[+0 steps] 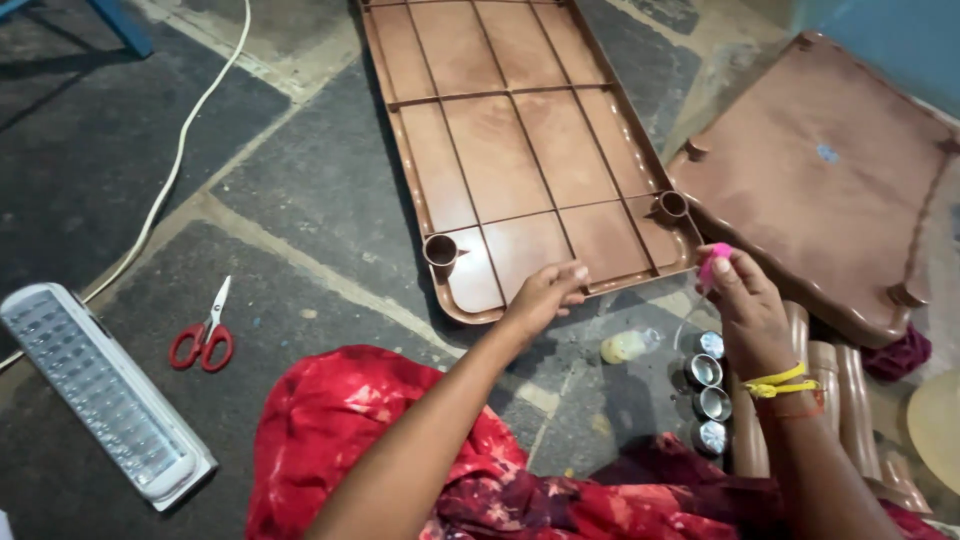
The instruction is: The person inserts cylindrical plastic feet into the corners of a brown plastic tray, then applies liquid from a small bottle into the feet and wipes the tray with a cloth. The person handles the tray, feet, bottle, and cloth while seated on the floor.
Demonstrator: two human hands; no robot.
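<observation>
On the grey stone-tiled floor (320, 190), we are resting our loosely curled, empty left hand (545, 292) on the upturned brown plastic tabletop (520, 150) at centre frame, while our right hand (745, 305) is pinching a small pink tuft (714, 262) steady.

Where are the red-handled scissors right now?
In the head view, the red-handled scissors lie on the dark stone floor at the left, between the white rectangular lamp and the upturned brown plastic tabletop, well apart from both hands.

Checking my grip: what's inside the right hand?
A small pink piece pinched in the right hand fingertips; the part within the fingers is hidden. The left hand appears empty.
</observation>
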